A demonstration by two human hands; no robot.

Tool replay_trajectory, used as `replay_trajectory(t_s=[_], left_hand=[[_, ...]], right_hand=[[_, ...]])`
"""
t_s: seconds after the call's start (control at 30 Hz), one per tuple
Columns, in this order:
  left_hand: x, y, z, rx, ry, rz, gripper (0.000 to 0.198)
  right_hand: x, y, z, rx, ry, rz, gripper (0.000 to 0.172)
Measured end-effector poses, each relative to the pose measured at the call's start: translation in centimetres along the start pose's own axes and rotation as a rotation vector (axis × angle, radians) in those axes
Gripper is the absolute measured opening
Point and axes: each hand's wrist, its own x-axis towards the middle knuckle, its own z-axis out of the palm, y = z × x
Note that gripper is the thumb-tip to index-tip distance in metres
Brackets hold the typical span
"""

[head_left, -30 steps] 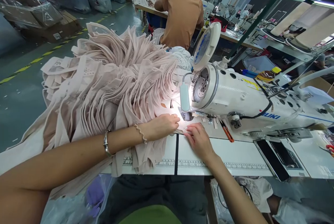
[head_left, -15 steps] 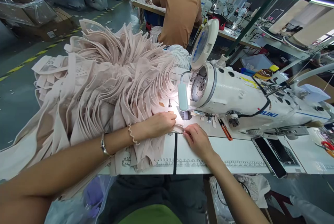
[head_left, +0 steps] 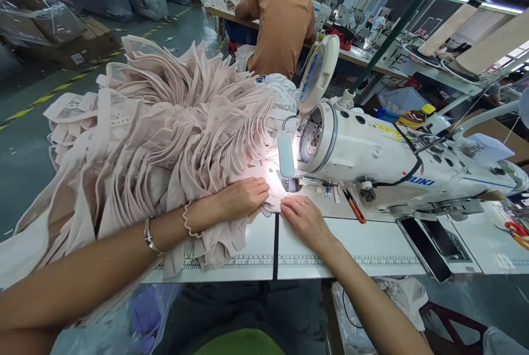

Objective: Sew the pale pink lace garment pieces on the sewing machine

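A large heap of beige garment pieces [head_left: 165, 140] with mesh and seamed edges spreads over the left of the sewing table. At its right edge my left hand [head_left: 248, 196] is closed on a beige fabric piece [head_left: 273, 192], fingers curled over it. My right hand [head_left: 305, 220] pinches the same piece at its near right edge, fingertips pressed together. Just beyond both hands stands the white sewing machine [head_left: 363, 140], its needle area lit by a small lamp [head_left: 286, 155]. What lies under the left fingers is hidden.
Orange-handled snips [head_left: 354, 207] lie right of my right hand. A phone [head_left: 425, 247] rests at the table's front edge, and red-handled scissors [head_left: 516, 229] lie far right. A printed ruler [head_left: 347, 260] runs along the front. A co-worker [head_left: 281, 24] sits ahead.
My left hand has shifted left, away from the needle area, with the fabric piece. The right hand has also slid a little left. The whole view has shifted slightly.
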Motion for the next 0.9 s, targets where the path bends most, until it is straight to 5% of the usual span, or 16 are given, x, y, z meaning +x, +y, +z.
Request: replay_trajectory(t_s=[0.2,0.37,0.5,0.6,0.73,0.9], left_hand=[[1.6,1.2,-0.3,-0.081,-0.031,0.034,0.028],[1.2,0.1,0.2,-0.073,0.077,-0.059,0.031],[0.9,1.1,1.8,-0.066,0.145,0.277,0.044],[1.1,4.4,2.0,0.109,0.168,0.246,0.042],[2.1,6.8,0.8,0.241,-0.009,0.085,0.034],[2.7,4.8,-0.5,0.184,-0.205,-0.091,0.038]], right_hand=[[0.1,-0.6,0.7,-0.049,-0.001,0.059,0.022],[-0.5,-0.4,1.8,-0.105,-0.007,0.191,0.021],[-2.1,0.7,1.3,-0.075,-0.086,0.144,0.02],[-3.1,1.2,0.5,-0.023,-0.123,0.103,0.021],[-3.8,1.8,-0.4,0.006,-0.081,0.169,0.012],[-4.4,4.7,-1.6,-0.128,0.13,0.536,0.021]])
